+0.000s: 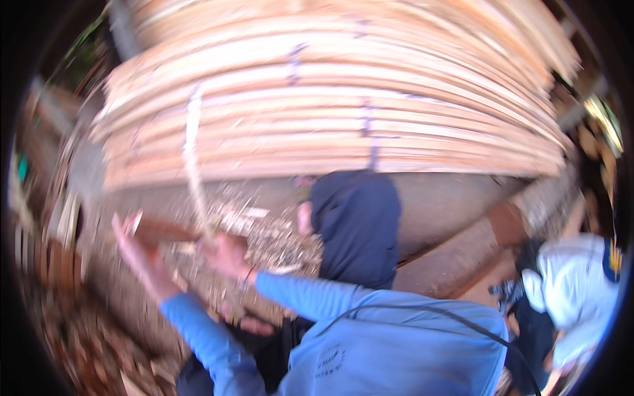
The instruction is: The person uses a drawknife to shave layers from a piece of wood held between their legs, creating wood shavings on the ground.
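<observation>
My right hand [228, 255] is closed round the lower end of a long, thin, pale wooden strip [192, 145]. The strip rises, slightly bent, in front of the stacked boards. To its left, my left hand [140, 254] is raised with its fingers stretched out, blurred by motion. A reddish-brown piece [168, 230] shows between the two hands; whether either hand touches it I cannot tell. Wood shavings [264, 231] lie on the ground beyond my right hand.
A high stack of sawn boards [330, 122] with purple marks fills the far side. Beside my right arm is a dark-clothed leg [356, 228]. A thick timber [489, 241] lies at the right, near another person in a white shirt [574, 290]. Wood scraps [86, 336] lie at the lower left.
</observation>
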`<state>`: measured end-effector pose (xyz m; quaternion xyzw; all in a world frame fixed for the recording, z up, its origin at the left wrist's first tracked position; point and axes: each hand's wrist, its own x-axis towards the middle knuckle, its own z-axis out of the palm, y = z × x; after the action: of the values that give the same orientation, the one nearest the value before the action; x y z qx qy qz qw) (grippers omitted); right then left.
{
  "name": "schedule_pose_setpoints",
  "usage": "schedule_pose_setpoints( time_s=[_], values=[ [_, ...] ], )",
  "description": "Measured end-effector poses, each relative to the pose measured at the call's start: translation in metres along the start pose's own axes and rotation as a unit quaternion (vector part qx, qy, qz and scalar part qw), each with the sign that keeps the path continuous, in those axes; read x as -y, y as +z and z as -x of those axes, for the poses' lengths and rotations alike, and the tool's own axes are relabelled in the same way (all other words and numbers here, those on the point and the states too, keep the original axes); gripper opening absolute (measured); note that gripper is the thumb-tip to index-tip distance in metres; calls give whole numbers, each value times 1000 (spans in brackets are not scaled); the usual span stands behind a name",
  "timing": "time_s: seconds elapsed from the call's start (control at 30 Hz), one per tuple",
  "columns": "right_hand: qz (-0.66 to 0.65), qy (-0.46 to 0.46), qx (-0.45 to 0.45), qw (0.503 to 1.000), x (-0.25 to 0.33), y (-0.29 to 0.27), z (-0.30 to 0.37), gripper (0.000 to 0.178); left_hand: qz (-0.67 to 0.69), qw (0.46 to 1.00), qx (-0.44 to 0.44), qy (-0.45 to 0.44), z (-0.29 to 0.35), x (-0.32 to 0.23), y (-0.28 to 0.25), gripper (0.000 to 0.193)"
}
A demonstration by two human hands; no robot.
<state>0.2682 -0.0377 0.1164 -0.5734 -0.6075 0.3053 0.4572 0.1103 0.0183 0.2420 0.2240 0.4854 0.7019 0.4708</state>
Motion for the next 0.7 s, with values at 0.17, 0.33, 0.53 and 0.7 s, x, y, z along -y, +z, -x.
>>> schedule_pose_setpoints(
  time_s=[0.17, 0.33, 0.53, 0.7],
  values=[
    [-120, 63, 111, 985, 14, -8, -14, 39, -64, 993, -52, 79, 5, 7, 14, 55],
    [-90, -6, -61, 994, -8, 31, -13, 32, -67, 994, -46, 70, 13, 9, 33, 55],
    [-70, 73, 70, 992, 16, 12, -15, 35, -110, 991, -31, 69, 8, 22, 27, 56],
    [-53, 91, 54, 993, 21, 3, -15, 37, -130, 989, -41, 65, 21, 28, 41, 58]
  ],
)
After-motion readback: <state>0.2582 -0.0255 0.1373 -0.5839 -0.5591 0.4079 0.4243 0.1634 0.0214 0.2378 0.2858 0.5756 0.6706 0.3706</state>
